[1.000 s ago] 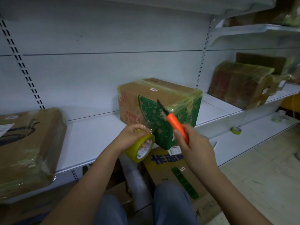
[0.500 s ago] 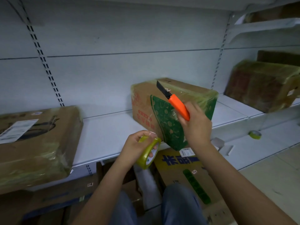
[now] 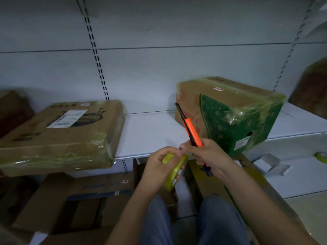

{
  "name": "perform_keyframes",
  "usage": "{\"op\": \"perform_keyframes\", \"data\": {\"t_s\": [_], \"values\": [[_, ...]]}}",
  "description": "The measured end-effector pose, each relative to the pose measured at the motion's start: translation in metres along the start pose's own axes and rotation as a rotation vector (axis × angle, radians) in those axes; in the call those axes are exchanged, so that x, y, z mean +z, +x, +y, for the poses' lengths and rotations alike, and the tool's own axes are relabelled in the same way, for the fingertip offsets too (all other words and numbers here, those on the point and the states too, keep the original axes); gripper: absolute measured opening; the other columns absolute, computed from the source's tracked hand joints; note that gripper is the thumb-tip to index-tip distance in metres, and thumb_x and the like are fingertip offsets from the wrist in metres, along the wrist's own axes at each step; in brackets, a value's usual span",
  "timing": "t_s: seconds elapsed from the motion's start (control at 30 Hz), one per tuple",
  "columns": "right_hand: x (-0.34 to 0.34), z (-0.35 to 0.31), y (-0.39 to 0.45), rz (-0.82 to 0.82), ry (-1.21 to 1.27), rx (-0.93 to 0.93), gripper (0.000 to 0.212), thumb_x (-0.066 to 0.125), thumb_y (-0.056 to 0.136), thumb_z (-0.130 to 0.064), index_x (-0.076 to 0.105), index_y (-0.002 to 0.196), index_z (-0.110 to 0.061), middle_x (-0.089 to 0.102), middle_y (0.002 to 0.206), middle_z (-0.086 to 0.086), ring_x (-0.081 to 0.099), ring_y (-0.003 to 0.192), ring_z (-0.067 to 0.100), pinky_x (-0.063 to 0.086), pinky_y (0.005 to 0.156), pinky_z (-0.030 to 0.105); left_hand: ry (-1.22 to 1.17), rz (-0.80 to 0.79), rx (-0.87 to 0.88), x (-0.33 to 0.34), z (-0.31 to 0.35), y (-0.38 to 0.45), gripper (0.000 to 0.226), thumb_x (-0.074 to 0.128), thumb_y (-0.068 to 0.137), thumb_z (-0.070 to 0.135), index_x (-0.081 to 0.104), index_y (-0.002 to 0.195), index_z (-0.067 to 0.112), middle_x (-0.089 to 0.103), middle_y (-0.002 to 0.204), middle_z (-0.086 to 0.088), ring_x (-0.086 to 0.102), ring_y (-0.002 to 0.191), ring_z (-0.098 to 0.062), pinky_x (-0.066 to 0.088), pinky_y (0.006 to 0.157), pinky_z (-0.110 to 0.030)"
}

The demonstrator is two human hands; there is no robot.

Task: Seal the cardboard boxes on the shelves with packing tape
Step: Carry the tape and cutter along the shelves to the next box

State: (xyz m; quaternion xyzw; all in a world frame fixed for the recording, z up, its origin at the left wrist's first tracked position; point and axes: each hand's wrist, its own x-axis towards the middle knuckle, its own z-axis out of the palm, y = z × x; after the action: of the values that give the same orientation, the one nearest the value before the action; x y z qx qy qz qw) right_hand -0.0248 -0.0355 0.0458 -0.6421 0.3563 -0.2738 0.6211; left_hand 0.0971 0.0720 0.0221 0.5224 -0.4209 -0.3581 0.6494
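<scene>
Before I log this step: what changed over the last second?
The right hand brought the knife down beside the tape roll in the left hand; the view swung left. Both grips are unchanged, and the boxes stayed put.

The frame's right edge cuts off a tape roll [image 3: 322, 157] and a blurred brown box [image 3: 311, 92].

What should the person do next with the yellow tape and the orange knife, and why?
Probably pick the loose tape end free. The left hand grips the yellow tape roll, the right hand holds the orange knife with its blade out, and right fingertips touch the roll. No strip is pulled out yet, so nothing can stick to a box.
</scene>
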Motion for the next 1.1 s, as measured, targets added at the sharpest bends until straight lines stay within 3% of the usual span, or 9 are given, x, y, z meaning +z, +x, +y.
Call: {"op": "perform_keyframes", "data": {"t_s": [0.2, 0.33, 0.47, 0.53, 0.6, 0.7, 0.83, 1.0, 1.1], "values": [[0.001, -0.004, 0.010, 0.017, -0.122, -0.081, 0.011, 0.068, 0.091, -0.013, 0.065, 0.081, -0.010, 0.057, 0.050, -0.011, 0.035, 0.045, 0.006, 0.029, 0.045, 0.019, -0.020, 0.031, -0.069, -0.003, -0.019, 0.013, 0.014, 0.063, 0.097, 0.013, 0.070, 0.084, 0.013, 0.066, 0.072, -0.019, 0.057, 0.051, -0.025, 0.047, 0.044, -0.028], [-0.004, -0.009, 0.016, -0.018, -0.185, -0.069, 0.013, 0.076, 0.084, -0.014, 0.065, 0.083, -0.008, 0.054, 0.052, -0.010, 0.039, 0.044, 0.005, 0.032, 0.045, 0.019, -0.004, 0.053, -0.108, 0.001, -0.026, 0.019, 0.014, 0.063, 0.096, 0.014, 0.066, 0.089, 0.003, 0.065, 0.069, -0.015, 0.059, 0.051, -0.018, 0.051, 0.047, -0.027], [-0.004, -0.005, 0.033, 0.132, -0.437, -0.172, 0.015, 0.082, 0.076, -0.012, 0.067, 0.075, -0.012, 0.066, 0.067, -0.002, 0.061, 0.062, 0.011, 0.046, 0.062, 0.022, -0.010, 0.148, -0.204, 0.011, -0.039, 0.029, 0.011, 0.064, 0.096, 0.012, 0.067, 0.086, 0.008, 0.066, 0.068, -0.012, 0.062, 0.054, -0.017, 0.055, 0.052, -0.030], [0.001, 0.000, 0.046, 0.180, -0.613, -0.232, 0.022, 0.083, 0.075, -0.014, 0.062, 0.069, -0.019, 0.063, 0.067, -0.005, 0.060, 0.067, 0.013, 0.042, 0.063, 0.023, -0.007, 0.271, -0.262, 0.022, -0.051, 0.036, 0.012, 0.066, 0.095, 0.014, 0.067, 0.083, 0.012, 0.067, 0.062, -0.007, 0.065, 0.051, -0.018, 0.057, 0.060, -0.036], [0.008, 0.006, 0.057, 0.178, -0.738, -0.278, 0.025, 0.081, 0.077, -0.016, 0.058, 0.068, -0.020, 0.057, 0.065, -0.009, 0.054, 0.064, 0.009, 0.033, 0.060, 0.023, 0.037, 0.370, -0.277, 0.032, -0.058, 0.041, 0.015, 0.065, 0.096, 0.018, 0.066, 0.083, 0.011, 0.066, 0.059, -0.002, 0.065, 0.046, -0.011, 0.056, 0.057, -0.028], [0.012, 0.015, 0.070, 0.223, -0.694, -0.286, 0.022, 0.080, 0.078, -0.015, 0.059, 0.072, -0.013, 0.062, 0.070, 0.000, 0.059, 0.069, 0.017, 0.042, 0.065, 0.029, 0.106, 0.487, -0.287, 0.038, -0.062, 0.051, 0.015, 0.066, 0.096, 0.024, 0.064, 0.090, 0.010, 0.066, 0.071, 0.003, 0.065, 0.051, 0.002, 0.045, 0.053, -0.012], [0.013, 0.023, 0.077, 0.261, -0.630, -0.252, 0.023, 0.080, 0.077, -0.014, 0.058, 0.073, -0.013, 0.062, 0.070, 0.001, 0.060, 0.069, 0.020, 0.047, 0.067, 0.031, 0.279, 0.539, -0.339, 0.038, -0.069, 0.054, 0.020, 0.066, 0.092, 0.041, 0.067, 0.099, 0.022, 0.070, 0.100, 0.004, 0.066, 0.097, -0.017, 0.048, 0.080, -0.028], [0.010, 0.032, 0.077, 0.266, -0.617, -0.253, 0.023, 0.080, 0.077, -0.013, 0.058, 0.075, -0.010, 0.058, 0.065, -0.004, 0.056, 0.063, 0.014, 0.047, 0.065, 0.031, 0.191, 0.449, -0.407, 0.034, -0.088, 0.057, 0.032, 0.063, 0.086, 0.055, 0.064, 0.084, 0.023, 0.072, 0.085, -0.001, 0.073, 0.080, -0.027, 0.059, 0.079, -0.045], [0.005, 0.037, 0.081, 0.294, -0.599, -0.248, 0.022, 0.081, 0.076, -0.013, 0.059, 0.078, -0.009, 0.063, 0.070, 0.004, 0.063, 0.068, 0.021, 0.053, 0.068, 0.036, 0.243, 0.445, -0.419, 0.037, -0.087, 0.064, 0.038, 0.061, 0.094, 0.045, 0.055, 0.068, 0.018, 0.067, 0.077, -0.012, 0.069, 0.089, -0.035, 0.050, 0.070, -0.033]]}}
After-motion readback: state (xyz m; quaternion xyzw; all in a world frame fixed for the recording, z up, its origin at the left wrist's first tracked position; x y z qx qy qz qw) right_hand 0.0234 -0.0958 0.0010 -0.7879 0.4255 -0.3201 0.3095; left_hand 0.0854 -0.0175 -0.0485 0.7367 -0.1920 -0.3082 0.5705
